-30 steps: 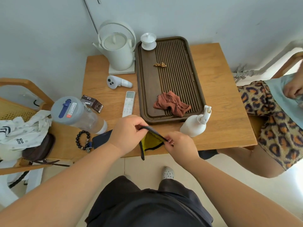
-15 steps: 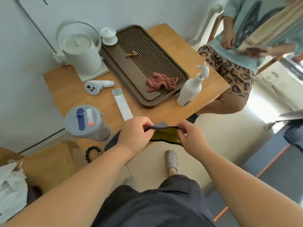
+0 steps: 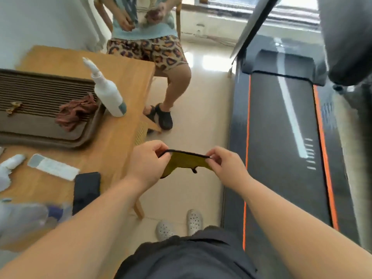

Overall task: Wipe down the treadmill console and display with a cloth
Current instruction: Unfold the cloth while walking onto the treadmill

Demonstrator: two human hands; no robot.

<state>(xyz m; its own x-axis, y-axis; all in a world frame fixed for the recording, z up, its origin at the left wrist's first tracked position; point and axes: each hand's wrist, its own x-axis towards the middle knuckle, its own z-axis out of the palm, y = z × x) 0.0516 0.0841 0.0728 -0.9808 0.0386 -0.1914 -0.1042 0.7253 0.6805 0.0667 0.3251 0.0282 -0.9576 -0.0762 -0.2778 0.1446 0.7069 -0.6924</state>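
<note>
Bottom of frame: dark shorts and two white perforated clogs [image 3: 179,224] on pale floor tile. Both forearms reach up toward centre frame. Left hand [image 3: 148,161] and right hand [image 3: 225,164] each pinch an upper corner of a yellow cloth [image 3: 186,162] with dark trim, stretched between them in the air above the floor, centre frame, just right of the table edge, left of the treadmill. Lower left: blurred clear bottle, too smeared to detail. Wooden table [image 3: 120,133] fills left side; on it a black phone [image 3: 87,190] near the front edge, white remote [image 3: 53,167] beside it, brown slatted tray [image 3: 40,125] further back with a crumpled reddish-brown rag [image 3: 75,111] on its right end, white spray bottle [image 3: 107,93] standing just right of the tray. Right side: treadmill belt [image 3: 281,137], black with orange side stripes, running up frame; console not clearly visible. Top centre: seated person in leopard-print shorts [image 3: 147,51], dark shoes, hands together at lap.
</note>
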